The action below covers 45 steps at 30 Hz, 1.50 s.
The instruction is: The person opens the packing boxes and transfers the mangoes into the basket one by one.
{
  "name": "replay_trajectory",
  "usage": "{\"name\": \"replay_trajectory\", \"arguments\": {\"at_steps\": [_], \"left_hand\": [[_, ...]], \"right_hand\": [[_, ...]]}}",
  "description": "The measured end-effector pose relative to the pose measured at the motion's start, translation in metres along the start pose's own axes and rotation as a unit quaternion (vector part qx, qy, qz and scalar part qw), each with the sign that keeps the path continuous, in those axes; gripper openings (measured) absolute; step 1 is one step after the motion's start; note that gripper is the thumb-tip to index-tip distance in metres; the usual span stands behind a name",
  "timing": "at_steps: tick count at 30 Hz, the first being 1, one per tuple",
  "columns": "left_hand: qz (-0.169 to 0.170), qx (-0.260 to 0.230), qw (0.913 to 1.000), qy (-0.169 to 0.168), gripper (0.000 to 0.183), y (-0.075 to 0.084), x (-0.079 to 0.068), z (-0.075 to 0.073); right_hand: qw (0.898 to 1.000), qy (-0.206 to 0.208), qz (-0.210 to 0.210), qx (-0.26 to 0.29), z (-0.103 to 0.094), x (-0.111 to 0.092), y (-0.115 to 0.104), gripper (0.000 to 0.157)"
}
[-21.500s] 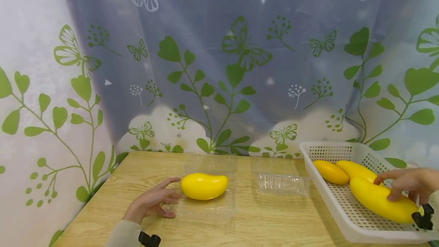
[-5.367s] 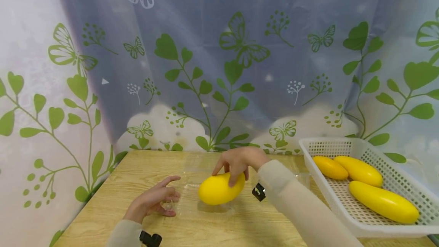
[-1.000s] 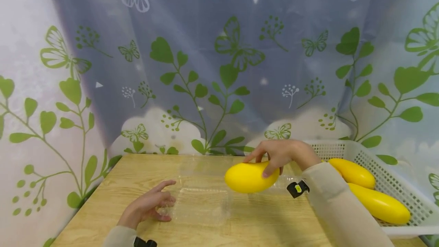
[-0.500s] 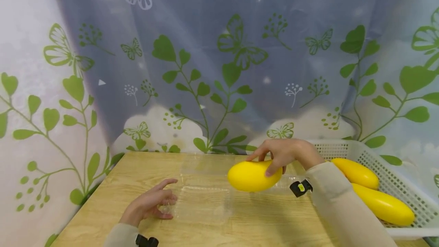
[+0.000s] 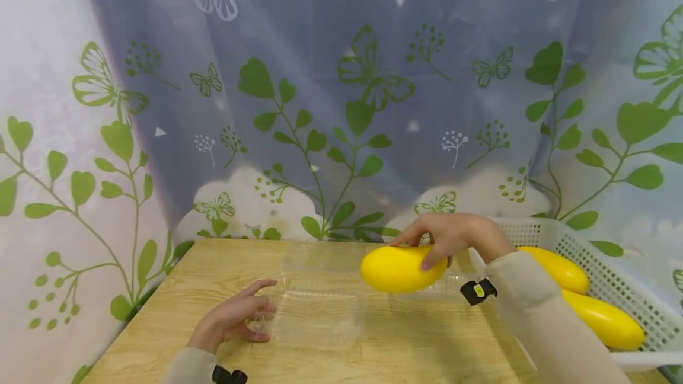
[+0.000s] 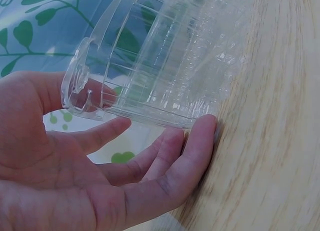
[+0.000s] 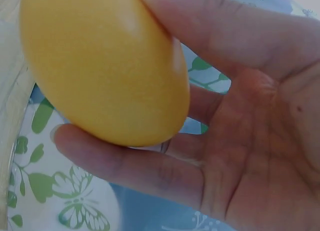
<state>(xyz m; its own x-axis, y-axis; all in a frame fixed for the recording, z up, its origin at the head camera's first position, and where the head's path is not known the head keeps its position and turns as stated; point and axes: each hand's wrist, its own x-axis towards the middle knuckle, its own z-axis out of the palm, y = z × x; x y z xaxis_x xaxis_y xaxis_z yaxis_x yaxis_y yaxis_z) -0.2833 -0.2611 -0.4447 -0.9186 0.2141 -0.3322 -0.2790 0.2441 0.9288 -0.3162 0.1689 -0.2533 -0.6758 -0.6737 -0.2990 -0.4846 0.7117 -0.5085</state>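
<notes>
A smooth yellow mango [image 5: 397,269] is lifted over the table, gripped by my right hand [image 5: 445,242] from its right end. In the right wrist view, thumb and fingers lie on opposite sides of the mango [image 7: 105,66]. An open clear plastic clamshell box [image 5: 317,316] lies on the table, its lid folded back toward the curtain. At that box's left edge rests my left hand [image 5: 235,316], fingers loosely bent. The left wrist view shows the fingertips of my left hand [image 6: 125,161] touching the box wall [image 6: 155,66]; one finger shows through the plastic.
A second clear plastic box [image 5: 448,286] lies behind and below the mango, partly hidden. On the right, a white perforated basket [image 5: 653,313] holds yellow mangoes [image 5: 600,316], partly covered by my right sleeve. A patterned curtain [image 5: 320,105] hangs along the table's back edge.
The mango in the left box long ago is no longer there. Over the last second, my right hand has carried the held mango slightly right and up. My left hand has stayed put.
</notes>
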Motion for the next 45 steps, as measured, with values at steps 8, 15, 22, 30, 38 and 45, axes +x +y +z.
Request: {"name": "replay_trajectory", "arguments": {"at_steps": [8, 15, 22, 30, 38, 45], "left_hand": [[-0.004, -0.003, 1.0000, 0.003, 0.067, -0.001, -0.001, -0.001], [0.000, 0.001, 1.0000, -0.001, 0.067, 0.000, -0.001, 0.000], [-0.001, 0.002, 1.0000, 0.000, 0.067, 0.000, 0.000, 0.000], [-0.004, -0.002, 1.0000, 0.005, 0.067, 0.002, -0.001, 0.001], [-0.004, -0.002, 1.0000, 0.005, 0.067, 0.001, -0.001, 0.002], [0.000, -0.005, 1.0000, -0.006, 0.068, 0.000, -0.001, 0.000]], "right_hand": [[1.000, 0.023, 0.019, -0.001, -0.004, -0.013, 0.010, 0.063], [0.999, 0.025, 0.025, 0.002, -0.010, -0.023, 0.012, 0.063], [0.999, 0.031, 0.026, 0.001, -0.015, -0.034, 0.015, 0.063], [0.999, 0.032, 0.019, 0.009, -0.018, -0.044, 0.026, 0.064], [0.999, 0.031, 0.024, 0.019, -0.019, -0.053, 0.034, 0.063], [0.998, 0.039, 0.047, 0.012, -0.021, -0.059, 0.039, 0.064]]}}
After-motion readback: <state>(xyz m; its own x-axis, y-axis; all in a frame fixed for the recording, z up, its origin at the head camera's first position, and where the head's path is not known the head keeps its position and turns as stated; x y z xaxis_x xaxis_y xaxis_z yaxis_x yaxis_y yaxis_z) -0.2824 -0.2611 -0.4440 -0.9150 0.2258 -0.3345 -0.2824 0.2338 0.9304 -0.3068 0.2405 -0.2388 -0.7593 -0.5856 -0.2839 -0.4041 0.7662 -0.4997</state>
